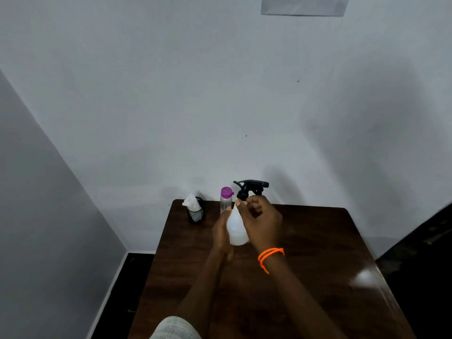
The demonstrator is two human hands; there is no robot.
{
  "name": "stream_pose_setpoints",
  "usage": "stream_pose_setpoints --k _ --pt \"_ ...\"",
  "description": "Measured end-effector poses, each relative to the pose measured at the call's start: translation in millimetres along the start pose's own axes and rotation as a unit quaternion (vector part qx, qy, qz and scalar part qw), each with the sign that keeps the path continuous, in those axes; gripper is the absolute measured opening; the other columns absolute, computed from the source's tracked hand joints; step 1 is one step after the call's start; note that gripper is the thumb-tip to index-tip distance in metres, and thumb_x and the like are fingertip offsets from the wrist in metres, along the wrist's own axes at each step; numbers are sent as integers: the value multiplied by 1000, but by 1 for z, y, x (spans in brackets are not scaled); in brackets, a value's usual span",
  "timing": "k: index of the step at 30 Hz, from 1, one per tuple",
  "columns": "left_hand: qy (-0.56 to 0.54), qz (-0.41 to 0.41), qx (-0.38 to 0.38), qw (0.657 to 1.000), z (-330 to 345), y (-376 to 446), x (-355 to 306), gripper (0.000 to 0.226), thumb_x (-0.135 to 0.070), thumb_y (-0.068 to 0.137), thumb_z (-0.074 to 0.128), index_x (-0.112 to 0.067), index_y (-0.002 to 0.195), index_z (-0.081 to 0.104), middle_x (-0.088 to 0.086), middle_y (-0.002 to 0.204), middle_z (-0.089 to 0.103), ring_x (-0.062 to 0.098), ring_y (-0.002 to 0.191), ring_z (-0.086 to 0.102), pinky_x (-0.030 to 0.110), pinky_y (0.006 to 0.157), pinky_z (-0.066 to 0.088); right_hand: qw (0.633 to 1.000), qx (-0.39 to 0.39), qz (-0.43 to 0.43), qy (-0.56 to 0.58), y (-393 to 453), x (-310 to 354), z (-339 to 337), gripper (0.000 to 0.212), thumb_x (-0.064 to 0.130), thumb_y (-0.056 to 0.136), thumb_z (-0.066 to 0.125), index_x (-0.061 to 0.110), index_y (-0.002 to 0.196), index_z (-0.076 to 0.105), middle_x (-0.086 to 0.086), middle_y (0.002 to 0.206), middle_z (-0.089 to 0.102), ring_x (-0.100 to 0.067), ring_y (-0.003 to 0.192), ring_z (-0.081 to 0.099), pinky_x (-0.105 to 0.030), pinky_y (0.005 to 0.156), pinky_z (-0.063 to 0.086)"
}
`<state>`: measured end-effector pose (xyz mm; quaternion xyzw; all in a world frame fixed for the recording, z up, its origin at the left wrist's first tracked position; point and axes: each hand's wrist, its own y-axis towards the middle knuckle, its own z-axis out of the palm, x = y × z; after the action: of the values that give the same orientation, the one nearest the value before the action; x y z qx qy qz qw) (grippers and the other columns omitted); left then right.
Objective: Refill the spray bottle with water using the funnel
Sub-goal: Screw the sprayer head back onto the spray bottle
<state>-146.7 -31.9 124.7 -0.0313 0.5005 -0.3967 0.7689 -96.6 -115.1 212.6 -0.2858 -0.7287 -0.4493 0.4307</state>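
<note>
Left hand [221, 232] wraps the white body of the spray bottle [236, 228], holding it upright over the brown tabletop [318, 241], near the far edge. Right hand [260, 222], an orange band [270, 256] on its wrist, curls around the bottle's neck just under the black trigger head [250, 189] — fingers bent in a twisting grip on the collar. Both forearms reach forward from the bottom of the view and meet at the bottle.

This looks like the opening step: unscrewing the trigger head so the neck is free. Whether the head is already loose cannot be told. Next would come lifting the head out, setting it aside, and seating a funnel — none is visible here.

Just behind the bottle stands a clear water bottle [226, 199] with a purple cap, likely the water source. Left of it sits a black mesh cup [195, 212] holding white tissue.
</note>
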Motion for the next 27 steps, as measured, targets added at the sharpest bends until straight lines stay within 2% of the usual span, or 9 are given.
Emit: stream_pose_setpoints --k 2,5,7,10,13,16,21,24,27 --pt "18 28 -34 999 -1 2 2 54 -52 88 65 -10 121 69 6 106 76 23 101 71 41 94 55 999 -45 20 -14 0 -5 11 32 36 73 89 15 83 66 3 69 67 -8 66 64 -23 63 52" --pt "10 42 -51 998 -4 15 8 67 -54 68 76 -6 115 73 13 102 74 26 99 70 40 91 54 995 -86 44 -30 4 -10 19 40 42 68 91 16 83 64 3 68 65 -13 65 64 -32 64 54" --pt "22 49 -55 997 -7 26 17 61 -54 64 77 -11 108 76 12 106 75 27 104 70 38 91 55 992 -99 62 -41 7 -10 21 43 49 66 89 19 81 63 5 67 64 -13 65 64 -33 64 54" --pt "51 55 -57 996 -5 26 17 48 -47 73 76 -13 109 73 7 104 76 27 109 68 25 80 54 992 -107 51 -48 11 -12 21 40 46 68 89 17 73 62 3 64 62 -15 63 61 -35 62 53" --pt "57 49 -45 996 5 5 4 29 -39 95 63 -14 107 73 3 96 78 22 98 71 28 77 57 993 -109 8 -54 13 -12 20 34 30 72 89 12 66 61 -1 62 55 -18 62 56 -38 60 50" --pt "29 28 -37 998 10 -3 -2 27 -38 92 67 -12 99 73 4 86 77 24 90 68 36 81 55 994 -94 -2 -47 13 -16 16 22 27 76 84 13 70 69 -1 67 53 -17 60 55 -35 60 50" --pt "9 -29 28 999 12 7 0 68 -49 59 90 -12 111 69 15 103 70 27 93 69 38 83 55 999 -39 10 18 18 -23 3 12 19 80 83 12 84 75 -2 75 56 -14 65 57 -23 62 48" --pt "-25 -43 63 997 23 -5 -6 41 -43 81 66 -9 101 76 17 98 74 29 87 73 39 80 54 998 14 28 47 26 -29 -4 15 16 81 83 10 94 77 -1 83 61 -9 73 61 -16 65 48" --pt "-65 -93 96 989 30 -11 -4 45 -41 86 51 -12 82 84 17 93 76 30 80 76 42 81 50 992 79 53 78 35 -34 -10 16 18 84 80 16 100 78 1 88 64 -11 81 65 -21 73 51"
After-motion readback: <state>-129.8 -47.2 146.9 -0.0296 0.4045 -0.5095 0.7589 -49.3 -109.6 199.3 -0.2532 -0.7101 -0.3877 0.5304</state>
